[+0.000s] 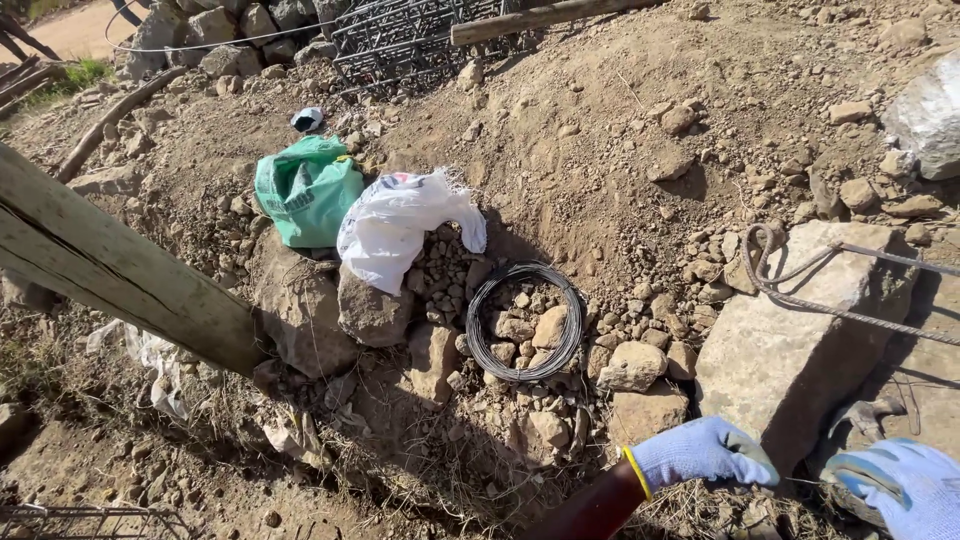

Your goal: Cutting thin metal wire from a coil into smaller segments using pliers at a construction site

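Note:
Both my hands wear blue-grey gloves and sit at the bottom right. My left hand (705, 452), with a dark red sleeve behind it, reaches right, fingers loosely bent, beside the foot of a large stone block (790, 350). My right hand (900, 485) is partly cut off by the frame edge. A thin strand of wire (803, 482) seems to run between the two hands; whether either hand grips it is unclear. A coil of dark wire (525, 320) lies on rubble to the left of the hands.
A bent ribbed steel bar (800, 295) lies over the stone block. A green bag (305, 190) and a white bag (395, 225) rest on the dirt slope. A thick wooden post (110, 265) leans at left. A steel mesh cage (420, 35) lies at the top. Loose stones lie everywhere.

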